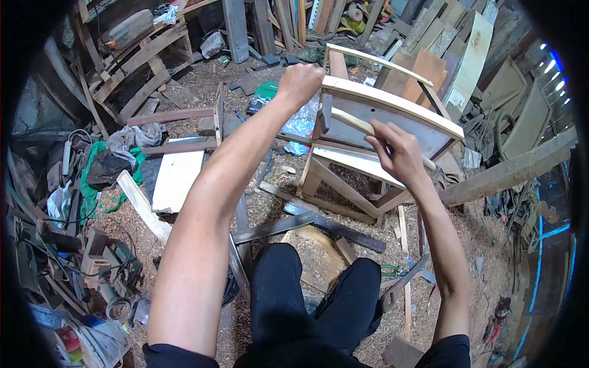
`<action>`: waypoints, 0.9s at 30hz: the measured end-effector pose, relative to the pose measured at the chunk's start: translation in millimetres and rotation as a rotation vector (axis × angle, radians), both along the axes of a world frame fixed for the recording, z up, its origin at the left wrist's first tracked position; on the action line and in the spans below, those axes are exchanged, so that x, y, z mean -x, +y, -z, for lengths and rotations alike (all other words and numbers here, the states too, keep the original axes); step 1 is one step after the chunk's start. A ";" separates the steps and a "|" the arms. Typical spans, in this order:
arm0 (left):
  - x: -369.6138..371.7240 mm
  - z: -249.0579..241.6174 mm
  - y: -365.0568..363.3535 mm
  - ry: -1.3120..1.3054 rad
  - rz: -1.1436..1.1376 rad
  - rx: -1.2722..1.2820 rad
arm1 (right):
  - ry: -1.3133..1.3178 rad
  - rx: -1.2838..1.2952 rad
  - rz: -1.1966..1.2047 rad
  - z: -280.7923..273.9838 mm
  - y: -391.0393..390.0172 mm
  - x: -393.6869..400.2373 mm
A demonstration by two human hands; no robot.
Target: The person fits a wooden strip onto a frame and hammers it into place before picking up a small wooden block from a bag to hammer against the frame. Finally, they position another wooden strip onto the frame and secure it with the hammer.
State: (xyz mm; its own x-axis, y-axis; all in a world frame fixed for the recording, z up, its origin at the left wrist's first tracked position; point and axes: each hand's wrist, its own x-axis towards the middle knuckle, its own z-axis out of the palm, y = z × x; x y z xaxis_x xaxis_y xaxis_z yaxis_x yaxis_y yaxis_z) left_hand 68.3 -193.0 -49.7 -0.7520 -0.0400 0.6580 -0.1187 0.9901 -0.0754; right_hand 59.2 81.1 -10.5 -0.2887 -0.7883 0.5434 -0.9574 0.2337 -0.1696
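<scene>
My left hand (302,83) is closed at the near left corner of a wooden frame, around its upper end; what its fingers grip there is hidden. My right hand (397,153) is wrapped round the wooden handle of a hammer (353,122). The hammer's dark head (326,112) lies against the left side of the frame, just below my left hand. A pale wooden strip (392,105) runs along the top of the frame, over a grey panel (392,122). Under it stands a wooden stand (343,187) with a white top.
Dark wooden bars (334,228) cross the floor before my knees, near a yellowish board (314,257). A saw (402,285) lies to the right. White board (178,178) and green cloth (92,178) are at left. Planks (472,55) lean at the back right.
</scene>
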 end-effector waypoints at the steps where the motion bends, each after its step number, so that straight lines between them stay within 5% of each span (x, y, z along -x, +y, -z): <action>1: -1.1 0.3 -0.5 -0.011 -0.005 0.005 | 0.029 0.008 0.001 5.4 -2.8 3.0; 11: -0.4 1.2 -1.8 0.012 0.034 -0.007 | -0.030 0.108 0.044 28.9 -9.2 14.0; 14: 4.0 3.8 -3.1 0.006 0.011 -0.020 | -0.311 0.092 0.181 41.5 -16.9 1.6; 21: 1.9 2.4 -2.1 0.002 0.024 -0.022 | -0.997 0.528 0.267 93.2 -76.7 -77.7; 27: 0.1 -1.4 -0.9 -0.029 0.024 -0.028 | -0.949 0.844 0.263 116.6 -134.7 -88.2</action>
